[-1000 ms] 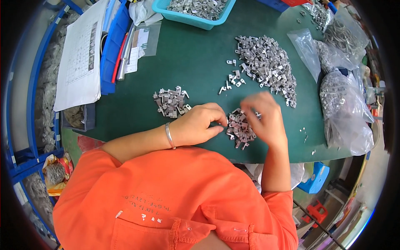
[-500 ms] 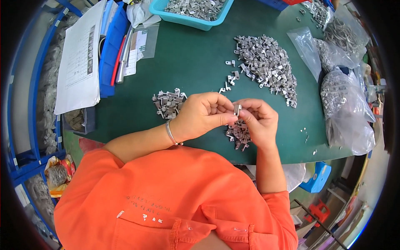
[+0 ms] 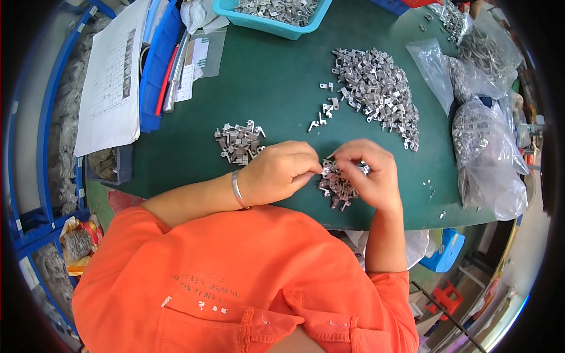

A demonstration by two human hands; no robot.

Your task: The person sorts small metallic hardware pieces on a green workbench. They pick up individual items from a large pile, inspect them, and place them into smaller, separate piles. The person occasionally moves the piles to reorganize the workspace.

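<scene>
Fingertips of left hand [image 3: 281, 173] and right hand [image 3: 369, 173] pinching small grey metal brackets [image 3: 336, 183] on green mat [image 3: 271, 88]; beyond, clear plastic bags [image 3: 485, 156] of metal parts, teal tray [image 3: 276, 15] likewise filled.

Orange short-sleeved shirt [image 3: 235, 276], silver bracelet [image 3: 237, 189]

Clear plastic bags [image 3: 487, 159] packed with small grey metal parts are heaped at the right edge of the green table [image 3: 259, 88], the nearest one bulging and crumpled. A flatter, nearly empty clear bag [image 3: 434, 65] lies just left of them, beside the far pile. At far left, a white printed sheet [image 3: 112, 82] drapes over a blue bin [image 3: 158, 65]. Right of the bin lies a small clear sleeve [image 3: 197, 62] holding a white label. A crumpled orange-and-yellow wrapper [image 3: 76, 241] sits low at near left.
</scene>
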